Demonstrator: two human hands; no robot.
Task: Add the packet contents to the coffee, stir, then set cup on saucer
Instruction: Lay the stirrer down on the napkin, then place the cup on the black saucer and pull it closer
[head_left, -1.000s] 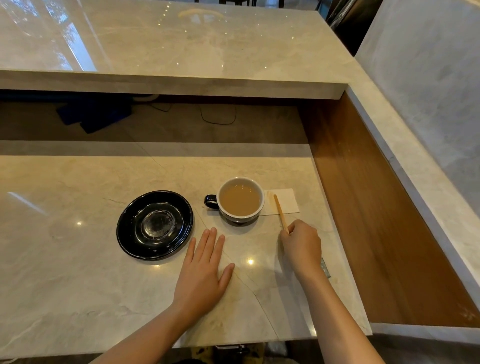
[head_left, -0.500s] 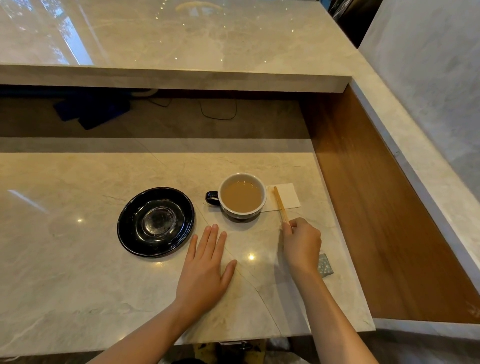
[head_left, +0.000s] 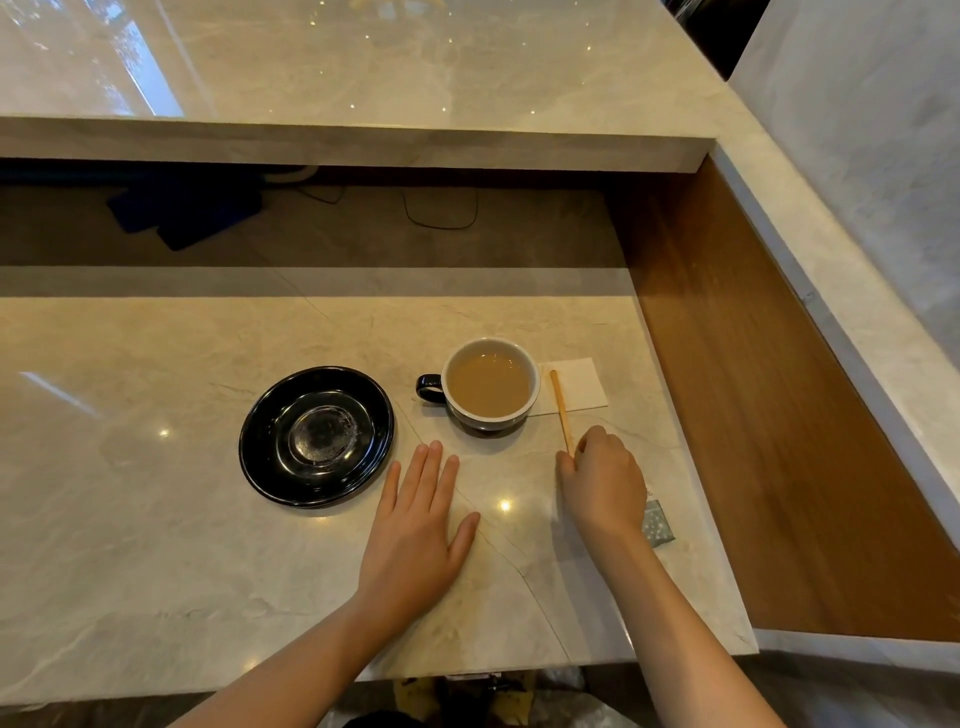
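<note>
A dark cup with a white inside holds milky brown coffee and stands on the marble counter, handle to the left. An empty black saucer lies to its left. A thin wooden stir stick lies right of the cup, its far end on a white napkin. My right hand pinches the near end of the stick, which rests on the counter. My left hand lies flat and open on the counter, just below the cup. A small silvery packet peeks out behind my right wrist.
The marble counter ends at a front edge near me and at a wooden side panel on the right. A raised marble ledge overhangs a dark recess holding cables and a blue object.
My right hand has closed its fingertips on the near end of the stir stick. The view has shifted slightly, uncovering the packet. My left hand has stayed flat.
</note>
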